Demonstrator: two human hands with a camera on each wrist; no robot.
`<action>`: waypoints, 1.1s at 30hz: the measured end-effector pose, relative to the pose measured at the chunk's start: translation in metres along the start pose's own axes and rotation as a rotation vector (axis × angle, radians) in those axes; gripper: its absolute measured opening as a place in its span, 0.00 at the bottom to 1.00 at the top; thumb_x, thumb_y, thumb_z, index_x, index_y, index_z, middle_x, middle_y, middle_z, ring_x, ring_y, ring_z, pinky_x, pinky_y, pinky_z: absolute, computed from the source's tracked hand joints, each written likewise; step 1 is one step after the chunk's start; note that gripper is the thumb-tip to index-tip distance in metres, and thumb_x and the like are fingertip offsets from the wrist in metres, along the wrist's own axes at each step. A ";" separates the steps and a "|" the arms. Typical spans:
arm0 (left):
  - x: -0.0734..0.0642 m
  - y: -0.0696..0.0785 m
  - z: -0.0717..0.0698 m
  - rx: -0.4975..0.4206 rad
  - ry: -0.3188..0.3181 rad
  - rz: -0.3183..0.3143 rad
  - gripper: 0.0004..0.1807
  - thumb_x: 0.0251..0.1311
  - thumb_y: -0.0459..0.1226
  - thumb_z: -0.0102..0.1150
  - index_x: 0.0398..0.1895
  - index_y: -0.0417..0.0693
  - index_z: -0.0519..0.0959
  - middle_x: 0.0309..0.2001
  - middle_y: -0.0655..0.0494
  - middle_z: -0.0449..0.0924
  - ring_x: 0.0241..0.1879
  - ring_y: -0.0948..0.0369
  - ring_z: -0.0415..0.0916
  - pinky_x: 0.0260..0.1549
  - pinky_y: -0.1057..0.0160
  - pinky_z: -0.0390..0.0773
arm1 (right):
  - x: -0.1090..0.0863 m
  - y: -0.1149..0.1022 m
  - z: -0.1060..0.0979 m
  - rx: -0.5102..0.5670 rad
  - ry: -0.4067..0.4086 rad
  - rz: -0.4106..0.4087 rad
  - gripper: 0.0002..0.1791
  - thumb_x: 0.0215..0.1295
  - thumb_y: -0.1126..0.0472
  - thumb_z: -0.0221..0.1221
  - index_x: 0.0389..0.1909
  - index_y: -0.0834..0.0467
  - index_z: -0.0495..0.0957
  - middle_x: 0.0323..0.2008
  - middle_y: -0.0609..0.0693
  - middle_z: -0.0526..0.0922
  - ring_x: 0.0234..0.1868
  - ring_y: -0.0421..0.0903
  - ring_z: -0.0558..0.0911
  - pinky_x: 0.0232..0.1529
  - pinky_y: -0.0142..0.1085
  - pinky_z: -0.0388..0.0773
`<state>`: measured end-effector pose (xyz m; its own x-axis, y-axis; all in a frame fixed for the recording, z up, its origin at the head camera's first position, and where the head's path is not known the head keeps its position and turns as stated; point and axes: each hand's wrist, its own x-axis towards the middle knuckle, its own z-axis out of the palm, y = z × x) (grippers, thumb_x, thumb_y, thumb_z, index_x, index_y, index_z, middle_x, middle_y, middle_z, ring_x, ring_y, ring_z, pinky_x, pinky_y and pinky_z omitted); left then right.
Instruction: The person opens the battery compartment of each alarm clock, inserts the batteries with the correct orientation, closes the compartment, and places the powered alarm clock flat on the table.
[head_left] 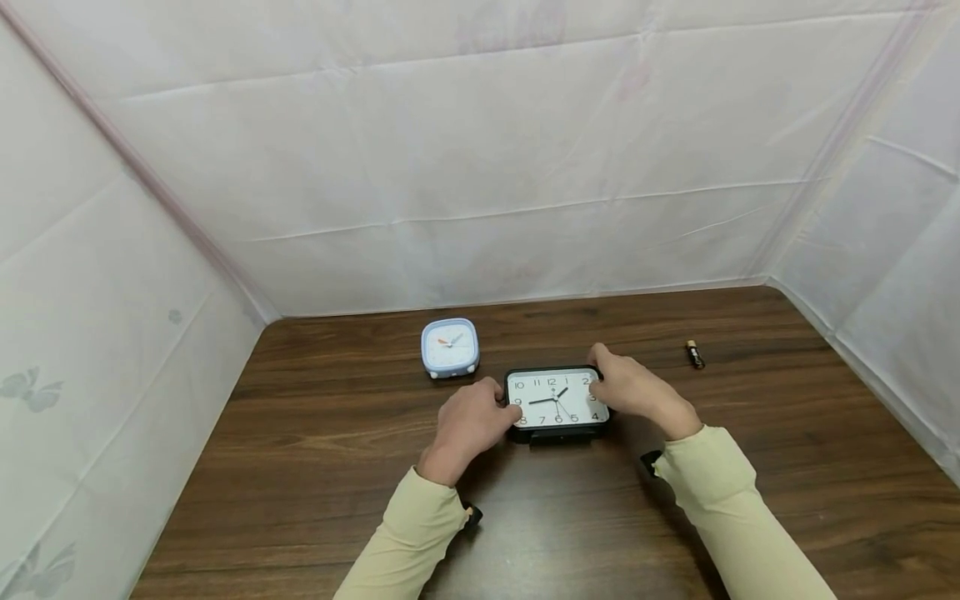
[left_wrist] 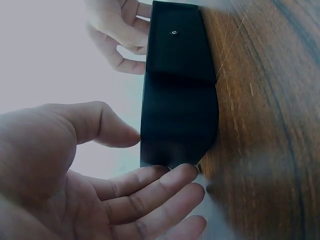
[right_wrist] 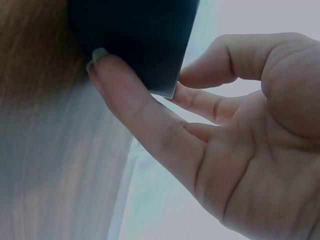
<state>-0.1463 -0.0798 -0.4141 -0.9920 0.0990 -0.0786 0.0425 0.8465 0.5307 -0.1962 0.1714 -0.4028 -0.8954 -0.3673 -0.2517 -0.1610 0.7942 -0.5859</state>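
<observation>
A black rectangular alarm clock (head_left: 543,417) with a white numbered dial lies face up on the wooden table, in the middle of the head view. My left hand (head_left: 471,421) grips its left end, thumb over the dial's edge and fingers along the side. At the opposite end my right hand (head_left: 637,387) holds it the same way, thumb near the 3. The left wrist view shows the clock's dark side (left_wrist: 177,110) close over the wood, with a small screw in it. In the right wrist view, fingers wrap the clock's corner (right_wrist: 135,40).
A small light-blue alarm clock (head_left: 450,346) stands behind my left hand. Off to the right lies a small black battery (head_left: 695,354) with a copper-coloured end. White sheeting (head_left: 480,208) walls in the table (head_left: 322,467) at the back and both sides.
</observation>
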 end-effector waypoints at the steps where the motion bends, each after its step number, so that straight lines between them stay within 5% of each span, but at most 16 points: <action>1: 0.000 0.000 0.000 -0.003 0.000 0.001 0.12 0.62 0.43 0.65 0.42 0.45 0.83 0.30 0.59 0.81 0.29 0.60 0.75 0.31 0.54 0.77 | 0.000 0.000 0.000 0.010 -0.003 0.000 0.24 0.74 0.68 0.50 0.68 0.72 0.63 0.37 0.58 0.78 0.27 0.48 0.73 0.31 0.41 0.71; 10: 0.004 -0.004 -0.004 -0.031 -0.044 -0.011 0.19 0.68 0.47 0.59 0.50 0.45 0.89 0.41 0.55 0.87 0.33 0.59 0.78 0.34 0.53 0.79 | -0.001 0.002 -0.002 0.044 0.007 -0.003 0.24 0.73 0.68 0.53 0.66 0.72 0.64 0.47 0.66 0.81 0.29 0.49 0.80 0.32 0.42 0.79; 18: 0.008 -0.007 -0.007 -0.109 -0.078 -0.067 0.32 0.73 0.57 0.53 0.64 0.42 0.83 0.59 0.48 0.85 0.58 0.48 0.82 0.55 0.44 0.79 | -0.001 0.009 -0.007 0.126 -0.024 -0.016 0.25 0.74 0.69 0.51 0.67 0.74 0.61 0.51 0.70 0.77 0.34 0.52 0.82 0.32 0.45 0.83; 26: 0.005 -0.010 -0.008 -0.386 -0.170 -0.052 0.33 0.75 0.61 0.50 0.55 0.41 0.85 0.37 0.48 0.86 0.38 0.54 0.85 0.42 0.53 0.83 | 0.005 0.018 -0.008 0.207 -0.066 -0.025 0.24 0.76 0.69 0.50 0.68 0.75 0.60 0.56 0.73 0.73 0.35 0.51 0.82 0.33 0.46 0.85; 29: 0.005 -0.010 -0.008 -0.479 -0.183 -0.040 0.31 0.74 0.60 0.53 0.52 0.40 0.85 0.43 0.46 0.86 0.40 0.54 0.86 0.39 0.52 0.86 | 0.006 0.016 -0.008 0.202 -0.066 -0.012 0.25 0.76 0.69 0.51 0.69 0.74 0.61 0.57 0.73 0.73 0.33 0.51 0.83 0.33 0.46 0.85; 33: 0.005 -0.010 -0.009 -0.485 -0.161 -0.035 0.30 0.74 0.60 0.54 0.48 0.41 0.85 0.44 0.46 0.86 0.41 0.53 0.87 0.39 0.52 0.86 | 0.002 0.009 -0.011 0.136 -0.049 0.000 0.27 0.77 0.65 0.53 0.71 0.73 0.64 0.62 0.74 0.74 0.33 0.50 0.85 0.37 0.46 0.85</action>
<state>-0.1531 -0.0925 -0.4121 -0.9592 0.1866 -0.2125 -0.0889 0.5143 0.8530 -0.2042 0.1826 -0.4002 -0.8732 -0.3937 -0.2872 -0.1006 0.7223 -0.6842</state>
